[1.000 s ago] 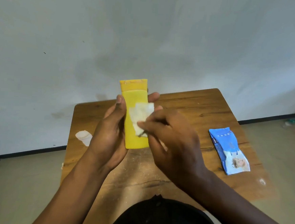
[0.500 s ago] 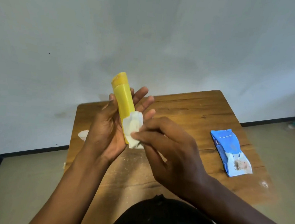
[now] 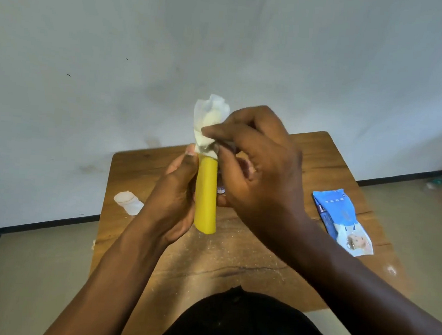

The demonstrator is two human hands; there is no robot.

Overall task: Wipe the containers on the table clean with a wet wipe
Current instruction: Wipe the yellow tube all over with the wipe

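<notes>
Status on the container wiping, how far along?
In hand: left hand holds the yellow plastic tube upright while right hand rubs the white wet wipe over its top end. Done: cannot confirm any container finished. Left: likely the small white container lying on the wooden table, untouched now.

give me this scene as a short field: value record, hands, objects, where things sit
left hand: left hand grips the yellow tube, held upright above the table
right hand: right hand presses the wet wipe over the tube's top end
tube cap: hidden under the wipe
table: wooden table, dusty near the front
person's right side: blue wipes pack, lying flat
person's left side: small white container, lying near the edge
backdrop: plain grey wall
</notes>
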